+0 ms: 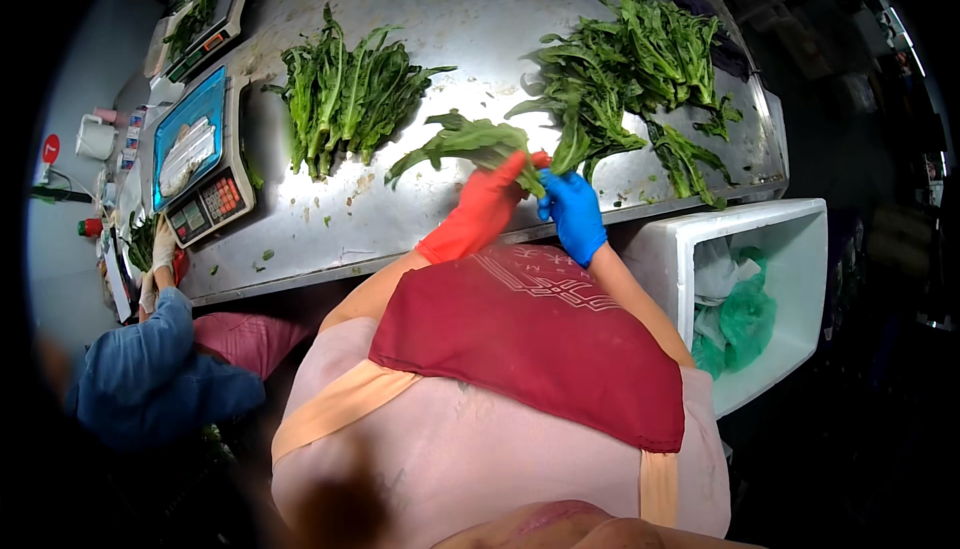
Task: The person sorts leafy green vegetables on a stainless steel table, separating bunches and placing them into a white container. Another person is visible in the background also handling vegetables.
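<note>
My left hand (491, 200), in a red glove, is closed around a leafy green stalk (472, 142) whose leaves point left. My right hand (570, 207), in a blue glove, touches the stalk's cut end, its fingers bent; a leaf hangs just above it, and whether the fingers grip is unclear. Both hands meet over the front edge of a metal table (300, 230). Left of them lies a row of leafy green stalks (341, 98), stems toward me. A larger heap of the same greens (630, 61) lies to the right, with a few loose stalks (686, 162) near the edge.
A digital scale (208, 200) with a blue tray stands at the left, a second scale (214, 27) behind it. A co-worker in a blue sleeve (142, 346) handles greens there. An open white foam box (795, 309) holding green plastic bags stands at the right, below the table edge.
</note>
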The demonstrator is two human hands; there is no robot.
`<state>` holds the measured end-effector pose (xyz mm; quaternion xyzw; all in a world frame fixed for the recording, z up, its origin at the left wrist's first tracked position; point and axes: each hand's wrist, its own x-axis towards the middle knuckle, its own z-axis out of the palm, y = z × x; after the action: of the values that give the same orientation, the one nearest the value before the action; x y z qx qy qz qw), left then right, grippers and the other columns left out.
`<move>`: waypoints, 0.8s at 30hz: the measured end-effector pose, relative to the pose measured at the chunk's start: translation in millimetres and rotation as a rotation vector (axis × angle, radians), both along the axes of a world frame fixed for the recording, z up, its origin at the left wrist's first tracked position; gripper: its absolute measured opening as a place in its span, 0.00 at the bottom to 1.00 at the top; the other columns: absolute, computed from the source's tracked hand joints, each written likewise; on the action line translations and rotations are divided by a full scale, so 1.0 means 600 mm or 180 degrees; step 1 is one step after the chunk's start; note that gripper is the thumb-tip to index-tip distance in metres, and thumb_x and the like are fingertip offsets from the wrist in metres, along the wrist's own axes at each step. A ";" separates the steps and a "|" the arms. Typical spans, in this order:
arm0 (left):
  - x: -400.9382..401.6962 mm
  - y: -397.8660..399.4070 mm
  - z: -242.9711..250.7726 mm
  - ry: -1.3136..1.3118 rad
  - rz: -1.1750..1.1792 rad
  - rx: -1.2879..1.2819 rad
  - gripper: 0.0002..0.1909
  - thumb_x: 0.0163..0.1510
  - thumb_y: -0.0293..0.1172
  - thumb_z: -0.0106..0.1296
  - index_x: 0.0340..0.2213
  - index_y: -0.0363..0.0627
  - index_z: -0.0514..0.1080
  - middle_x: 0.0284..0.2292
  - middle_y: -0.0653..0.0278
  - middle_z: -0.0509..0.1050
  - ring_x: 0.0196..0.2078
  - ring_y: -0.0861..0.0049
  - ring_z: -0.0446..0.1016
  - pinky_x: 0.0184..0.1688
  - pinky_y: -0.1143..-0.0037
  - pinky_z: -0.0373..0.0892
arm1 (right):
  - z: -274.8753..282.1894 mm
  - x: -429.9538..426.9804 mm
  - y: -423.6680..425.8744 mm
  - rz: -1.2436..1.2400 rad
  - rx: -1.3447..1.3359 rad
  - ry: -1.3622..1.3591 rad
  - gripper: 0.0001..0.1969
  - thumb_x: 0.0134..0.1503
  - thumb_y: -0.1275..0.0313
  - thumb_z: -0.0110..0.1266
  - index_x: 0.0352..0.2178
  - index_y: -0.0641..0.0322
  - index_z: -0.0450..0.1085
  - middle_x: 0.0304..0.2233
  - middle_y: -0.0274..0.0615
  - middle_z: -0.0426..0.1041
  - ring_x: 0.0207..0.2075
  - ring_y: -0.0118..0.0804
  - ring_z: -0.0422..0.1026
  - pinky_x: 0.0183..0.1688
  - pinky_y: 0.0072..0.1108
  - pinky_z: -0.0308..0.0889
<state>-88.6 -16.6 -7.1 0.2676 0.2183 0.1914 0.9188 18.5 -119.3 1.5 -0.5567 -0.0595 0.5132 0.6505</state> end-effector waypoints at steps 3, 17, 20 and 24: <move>-0.004 0.006 0.029 0.0487 0.0695 -0.0157 0.18 0.52 0.36 0.47 0.41 0.36 0.63 0.41 0.57 0.68 0.44 0.74 0.68 0.41 0.76 0.65 | -0.014 0.032 0.009 -0.0055 -0.0095 -0.0341 0.12 0.47 0.64 0.53 0.30 0.61 0.66 0.22 0.32 0.65 0.20 0.23 0.64 0.21 0.15 0.60; 0.029 -0.007 0.001 0.0068 -0.0355 0.0055 0.17 0.53 0.36 0.45 0.43 0.42 0.62 0.40 0.64 0.68 0.38 0.77 0.67 0.34 0.75 0.65 | -0.059 0.066 0.004 0.1346 -0.0092 -0.1016 0.09 0.47 0.69 0.53 0.25 0.64 0.67 0.21 0.38 0.69 0.21 0.28 0.69 0.25 0.18 0.65; 0.032 -0.001 -0.003 -0.0214 -0.0354 -0.0201 0.17 0.54 0.34 0.43 0.45 0.41 0.60 0.41 0.62 0.67 0.41 0.74 0.67 0.39 0.73 0.65 | -0.041 0.059 0.010 0.0963 0.0016 -0.0783 0.07 0.47 0.71 0.51 0.25 0.65 0.65 0.21 0.39 0.69 0.19 0.26 0.68 0.21 0.16 0.65; 0.043 0.013 -0.002 -0.0070 -0.0016 -0.0450 0.19 0.55 0.32 0.40 0.47 0.40 0.56 0.46 0.59 0.64 0.48 0.68 0.63 0.47 0.66 0.63 | -0.042 0.060 0.026 0.0231 0.0236 -0.0511 0.08 0.46 0.75 0.51 0.28 0.66 0.62 0.20 0.40 0.68 0.18 0.27 0.68 0.20 0.17 0.66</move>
<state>-63.0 -8.9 -8.2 0.2004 0.2204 0.1761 0.9382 54.6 -103.5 -24.0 -0.5691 -0.1506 0.4876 0.6448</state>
